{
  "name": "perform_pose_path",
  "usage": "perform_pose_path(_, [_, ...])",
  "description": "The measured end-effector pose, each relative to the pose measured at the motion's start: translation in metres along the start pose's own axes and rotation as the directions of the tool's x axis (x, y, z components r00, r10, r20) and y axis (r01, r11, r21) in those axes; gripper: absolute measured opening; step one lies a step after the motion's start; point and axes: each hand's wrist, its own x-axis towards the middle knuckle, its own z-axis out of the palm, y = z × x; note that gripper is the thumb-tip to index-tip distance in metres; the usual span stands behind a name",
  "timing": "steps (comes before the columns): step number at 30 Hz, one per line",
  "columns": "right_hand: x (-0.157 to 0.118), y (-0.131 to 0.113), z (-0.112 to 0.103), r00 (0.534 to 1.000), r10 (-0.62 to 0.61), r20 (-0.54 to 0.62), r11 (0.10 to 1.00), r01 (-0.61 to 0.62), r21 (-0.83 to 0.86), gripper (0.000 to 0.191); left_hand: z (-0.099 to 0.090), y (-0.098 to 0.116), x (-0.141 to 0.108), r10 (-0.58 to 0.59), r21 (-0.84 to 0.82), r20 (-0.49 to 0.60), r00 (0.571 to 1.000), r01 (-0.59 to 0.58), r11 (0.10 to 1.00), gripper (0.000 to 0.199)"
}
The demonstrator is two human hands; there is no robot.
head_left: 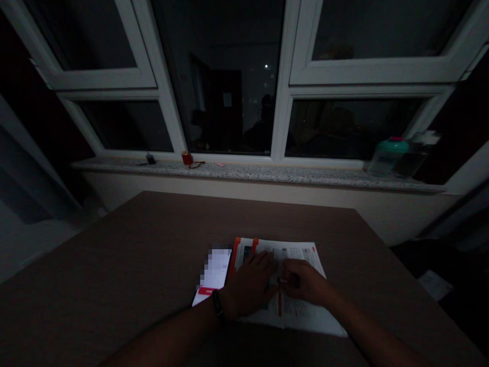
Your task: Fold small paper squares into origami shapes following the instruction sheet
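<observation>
A lit phone (218, 270) lies just beside the open book (280, 255) on the table (114, 255). Left hand (252, 278): laid across the left page, fingers extended; even pressure advised, to hold paper flat. Right hand (303, 283): over the right page near the gutter, fingers curled; whether clamped on anything, cannot tell. Light contact advisable; lighting poor.

white-orange book (292, 312), brown table (160, 239), speckled sill (252, 172)
</observation>
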Motion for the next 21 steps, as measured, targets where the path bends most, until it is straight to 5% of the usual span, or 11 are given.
perform_pose_path(9, [0.004, 0.010, 0.002, 0.978, 0.132, -0.160, 0.989, -0.141, -0.046, 0.017, 0.001, -0.002, 0.000, -0.005, -0.035, -0.004, 1.000, 0.005, 0.999, 0.054])
perform_pose_path(21, [-0.002, 0.002, 0.004, 0.993, 0.114, -0.016, 0.993, -0.114, 0.014, 0.018, -0.007, -0.014, 0.003, 0.049, -0.104, 0.088, 0.995, -0.040, 0.994, 0.059])
